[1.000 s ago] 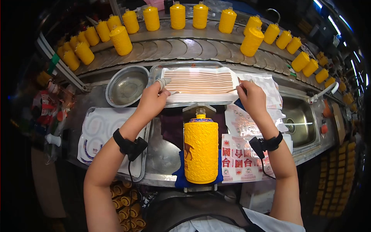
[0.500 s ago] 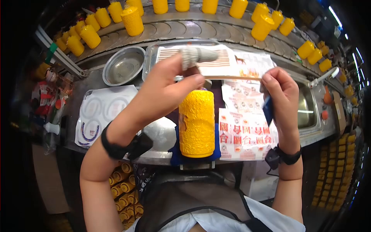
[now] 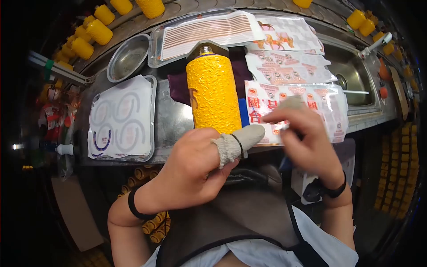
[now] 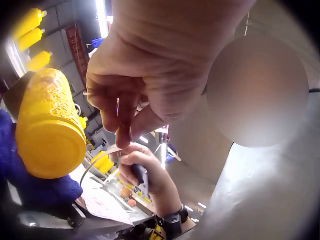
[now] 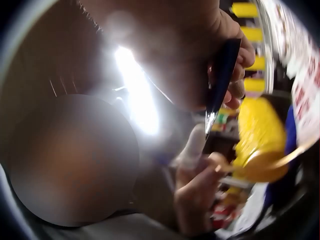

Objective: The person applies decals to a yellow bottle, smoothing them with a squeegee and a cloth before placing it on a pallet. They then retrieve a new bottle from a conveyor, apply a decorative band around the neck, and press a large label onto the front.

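Note:
My left hand [image 3: 191,162], with grey-white cloth covers on some fingertips and a dark band around one, is in front of the yellow embossed bottle [image 3: 213,93]. Between its thumb and finger it pinches a thin brownish strip [image 4: 93,161], which curves away past the bottle's base. My right hand [image 3: 311,138], blurred in the head view, is to the right, over the printed sheets. It holds a dark blue tool [image 5: 225,72] with a shiny pointed tip. The bottle lies tilted on a blue cloth [image 4: 35,185], its clear neck toward the back.
A tray with a striped sheet [image 3: 207,33] is behind the bottle, next to a metal bowl [image 3: 129,58]. At the left, another tray [image 3: 152,115] bears ring-shaped decals. Printed sheets [image 3: 289,66] and a sink [image 3: 360,84] are at the right; yellow bottles [image 3: 98,32] line the conveyor.
Both hands reached to the striped sheet, then held a strip stretched over the bottle. They have come down toward the body, the left hand still pinching the strip. The head view has tilted down.

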{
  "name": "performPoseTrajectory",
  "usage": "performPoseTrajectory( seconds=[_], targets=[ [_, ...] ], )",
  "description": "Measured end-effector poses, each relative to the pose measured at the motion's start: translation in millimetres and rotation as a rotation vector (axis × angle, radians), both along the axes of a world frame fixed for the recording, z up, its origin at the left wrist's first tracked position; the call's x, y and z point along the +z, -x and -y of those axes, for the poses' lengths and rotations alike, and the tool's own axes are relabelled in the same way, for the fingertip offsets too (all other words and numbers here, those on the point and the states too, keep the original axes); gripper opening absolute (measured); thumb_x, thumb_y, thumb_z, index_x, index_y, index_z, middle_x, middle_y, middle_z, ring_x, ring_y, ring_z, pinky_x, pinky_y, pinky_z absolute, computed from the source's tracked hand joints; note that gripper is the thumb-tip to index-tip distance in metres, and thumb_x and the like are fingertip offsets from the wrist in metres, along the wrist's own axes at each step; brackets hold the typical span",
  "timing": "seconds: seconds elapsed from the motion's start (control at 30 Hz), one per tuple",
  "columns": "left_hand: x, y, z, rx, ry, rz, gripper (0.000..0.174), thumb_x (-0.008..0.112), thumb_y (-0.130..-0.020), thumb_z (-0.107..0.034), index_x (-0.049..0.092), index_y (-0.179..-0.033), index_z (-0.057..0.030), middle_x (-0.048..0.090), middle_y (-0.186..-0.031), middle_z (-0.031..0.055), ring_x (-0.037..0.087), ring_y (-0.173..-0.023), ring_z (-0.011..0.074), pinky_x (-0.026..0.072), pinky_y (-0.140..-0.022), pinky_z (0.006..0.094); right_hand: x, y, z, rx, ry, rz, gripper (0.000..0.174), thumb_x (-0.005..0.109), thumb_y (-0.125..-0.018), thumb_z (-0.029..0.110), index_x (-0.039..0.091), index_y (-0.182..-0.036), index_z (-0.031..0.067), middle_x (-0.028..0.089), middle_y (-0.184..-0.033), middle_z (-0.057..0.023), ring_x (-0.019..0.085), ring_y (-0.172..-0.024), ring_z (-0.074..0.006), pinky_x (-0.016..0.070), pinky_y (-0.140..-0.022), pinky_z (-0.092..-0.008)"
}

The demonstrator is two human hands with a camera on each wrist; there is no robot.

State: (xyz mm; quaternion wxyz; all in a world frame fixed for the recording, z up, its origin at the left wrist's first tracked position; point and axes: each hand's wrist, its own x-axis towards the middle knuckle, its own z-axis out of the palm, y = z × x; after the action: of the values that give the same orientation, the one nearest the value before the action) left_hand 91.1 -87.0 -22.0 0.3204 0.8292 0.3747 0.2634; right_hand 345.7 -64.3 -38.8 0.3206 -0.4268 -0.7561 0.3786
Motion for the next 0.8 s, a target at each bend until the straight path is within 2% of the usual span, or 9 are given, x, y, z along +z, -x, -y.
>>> performPoseTrajectory(
  seconds=[0.07,0.1,0.2,0.23,0.33,0.43,0.53,0.7,0.8],
  targets=[
    [2.4,-4.8,7.3,0.06,0.016,0.009,0.025,0.071,-0.075,0.008,0.07,-0.099,0.0003,0.068,-0.086,0.0104,0.067,-0.078,0.026,0.0527,-0.075,0.0353,-8.9,32.4,5.5,0.262,-0.036,-0.103,0.031,0.056,-0.075,0.004,0.063,-0.106,0.0005,0.06,-0.105,-0.0199,0.059,-0.093,-0.0375,0.0504,-0.078,-0.0398],
    [0.6,-0.4,8.5,0.038,-0.053,0.011,0.035,0.069,-0.076,0.009,0.069,-0.111,0.0015,0.069,-0.087,0.0103,0.068,-0.081,0.0235,0.0528,-0.078,0.0334,-12.0,43.1,8.6,0.279,-0.005,-0.108,0.026,0.06,-0.078,0.008,0.065,-0.102,0.0002,0.063,-0.1,-0.0189,0.062,-0.092,-0.0349,0.0509,-0.074,-0.0381],
    [-5.5,4.5,23.1,0.157,0.07,0.127,0.047,0.068,-0.081,0.008,0.062,-0.127,0.0024,0.07,-0.089,0.0092,0.068,-0.085,0.0179,0.052,-0.08,0.0296,-9.3,40.2,3.1,0.365,0.467,-0.07,0.022,0.07,-0.08,0.011,0.067,-0.099,0.0001,0.065,-0.092,-0.0087,0.062,-0.09,-0.0174,0.0483,-0.081,-0.0307],
    [-12.0,6.6,27.9,0.2,0.085,0.137,0.049,0.067,-0.082,0.007,0.06,-0.13,0.0025,0.07,-0.09,0.0086,0.068,-0.085,0.016,0.0517,-0.08,0.0285,-21.2,38.7,3.9,0.351,0.455,-0.121,0.023,0.076,-0.084,0.019,0.069,-0.096,0.0016,0.066,-0.086,-0.0031,0.061,-0.086,-0.0111,0.0482,-0.079,-0.0286],
    [-33.4,7.7,39.1,0.301,0.146,0.175,0.052,0.066,-0.086,0.006,0.055,-0.137,0.0025,0.07,-0.091,0.0072,0.066,-0.085,0.0116,0.0507,-0.08,0.0258,-39.9,36.1,6.1,0.256,0.782,-0.31,0.016,0.075,-0.087,0.018,0.071,-0.088,0.0027,0.065,-0.083,-0.0019,0.059,-0.079,-0.0074,0.0461,-0.067,-0.026],
    [-41.9,4.1,39.4,0.367,0.179,0.236,0.049,0.066,-0.088,0.003,0.056,-0.136,0.0018,0.07,-0.091,0.006,0.065,-0.084,0.0096,0.0498,-0.08,0.024,-32.4,31.3,5.6,0.221,0.788,-0.373,0.014,0.076,-0.087,0.015,0.071,-0.087,0.0023,0.064,-0.084,-0.0013,0.058,-0.079,-0.0073,0.0453,-0.067,-0.025],
    [-45.3,5.7,39.9,0.433,0.197,0.23,0.05,0.067,-0.088,0.003,0.056,-0.136,0.0007,0.069,-0.091,0.0044,0.063,-0.083,0.0083,0.0493,-0.08,0.0237,-36.2,30.6,5.2,0.115,0.623,-0.321,0.015,0.076,-0.086,0.015,0.07,-0.086,0.0009,0.064,-0.083,-0.0014,0.058,-0.078,-0.0074,0.0453,-0.069,-0.0241],
    [-50.0,11.5,33.9,0.577,0.349,0.387,0.05,0.071,-0.086,0.0,0.058,-0.134,0.0003,0.065,-0.089,-0.0006,0.058,-0.083,0.0062,0.0461,-0.08,0.0222,-44.8,26.2,3.1,0.021,0.512,-0.286,0.011,0.073,-0.084,0.01,0.068,-0.083,-0.0004,0.064,-0.082,-0.0016,0.059,-0.078,-0.0079,0.0464,-0.07,-0.0244],
    [-60.8,13.5,30.5,0.646,0.343,0.425,0.045,0.07,-0.086,-0.002,0.063,-0.131,-0.0046,0.062,-0.082,-0.0047,0.051,-0.073,0.0028,0.0421,-0.069,0.0203,-48.4,24.8,0.2,-0.024,0.525,-0.255,0.009,0.07,-0.084,0.007,0.067,-0.08,-0.0003,0.064,-0.081,-0.0015,0.059,-0.078,-0.0076,0.0472,-0.071,-0.0247]
  ],
)
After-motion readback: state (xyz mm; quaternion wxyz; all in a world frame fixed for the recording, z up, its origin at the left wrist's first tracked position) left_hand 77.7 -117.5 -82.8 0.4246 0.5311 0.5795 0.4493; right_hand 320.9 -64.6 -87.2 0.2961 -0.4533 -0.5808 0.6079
